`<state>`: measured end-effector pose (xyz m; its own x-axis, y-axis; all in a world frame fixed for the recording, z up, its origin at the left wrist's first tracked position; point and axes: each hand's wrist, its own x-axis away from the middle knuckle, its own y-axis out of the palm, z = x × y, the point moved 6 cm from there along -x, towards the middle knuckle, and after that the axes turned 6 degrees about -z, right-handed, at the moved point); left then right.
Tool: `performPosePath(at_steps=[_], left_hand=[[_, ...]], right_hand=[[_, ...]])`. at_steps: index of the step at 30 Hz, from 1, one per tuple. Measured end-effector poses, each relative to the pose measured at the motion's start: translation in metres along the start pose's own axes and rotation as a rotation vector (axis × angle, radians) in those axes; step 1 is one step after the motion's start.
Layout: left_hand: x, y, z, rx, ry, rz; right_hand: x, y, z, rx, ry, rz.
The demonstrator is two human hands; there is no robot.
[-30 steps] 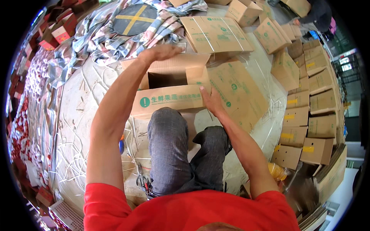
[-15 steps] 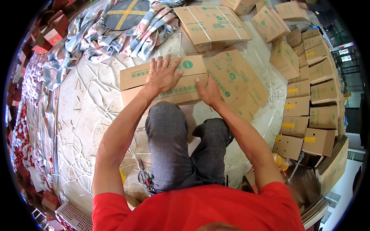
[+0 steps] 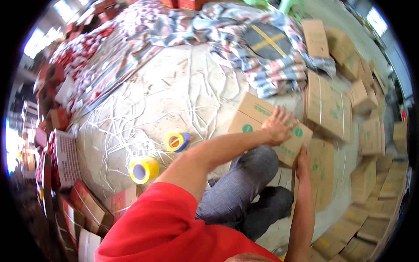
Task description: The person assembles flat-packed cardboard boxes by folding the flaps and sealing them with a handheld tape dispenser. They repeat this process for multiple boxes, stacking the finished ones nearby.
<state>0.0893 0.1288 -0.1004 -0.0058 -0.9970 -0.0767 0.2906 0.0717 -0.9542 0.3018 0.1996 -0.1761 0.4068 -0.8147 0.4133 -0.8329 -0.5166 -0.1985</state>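
Note:
A brown cardboard box [image 3: 253, 112] with green print lies in front of my knees. My left hand [image 3: 278, 127] rests on its top, fingers spread and nothing held. At the box's right end, my right hand [image 3: 302, 160] grips the edge; some of its fingers are hidden. Beside the box, to the right, lies a flattened cardboard sheet [image 3: 322, 177] with green print. Left of my knees, a roll of yellow tape [image 3: 144, 170] and a blue-and-yellow tape dispenser [image 3: 178, 142] are on the floor.
White strapping strips [image 3: 122, 129] tangle across the floor. A strapped stack of flat cartons [image 3: 328, 105] stands at right, with several boxes [image 3: 366, 174] beyond. Farther off lies a checked cloth [image 3: 270, 72] around a dark disc [image 3: 267, 41]. A white crate [image 3: 67, 159] stands left.
The view has swung left, so the box and my hands appear farther right. The tape roll and dispenser now show. My left hand stays on the box top, my right at its end.

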Motion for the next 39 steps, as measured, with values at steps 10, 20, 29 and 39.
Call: performPosePath(at_steps=[10, 20, 29, 39], left_hand=[[0.200, -0.028, -0.071, 0.345, -0.361, 0.800], [0.438, 0.138, -0.200, -0.023, -1.088, 0.270], [0.444, 0.172, -0.247, 0.055, -1.215, 0.109], [0.409, -0.066, -0.193, 0.256, -0.976, 0.547]], right_hand=[[0.013, 0.000, -0.022, 0.001, 0.050, 0.002], [0.016, 0.002, -0.025, 0.051, 0.073, 0.046], [0.012, 0.003, -0.025, 0.116, 0.042, 0.038], [-0.029, 0.017, -0.013, 0.075, -0.092, -0.048]])
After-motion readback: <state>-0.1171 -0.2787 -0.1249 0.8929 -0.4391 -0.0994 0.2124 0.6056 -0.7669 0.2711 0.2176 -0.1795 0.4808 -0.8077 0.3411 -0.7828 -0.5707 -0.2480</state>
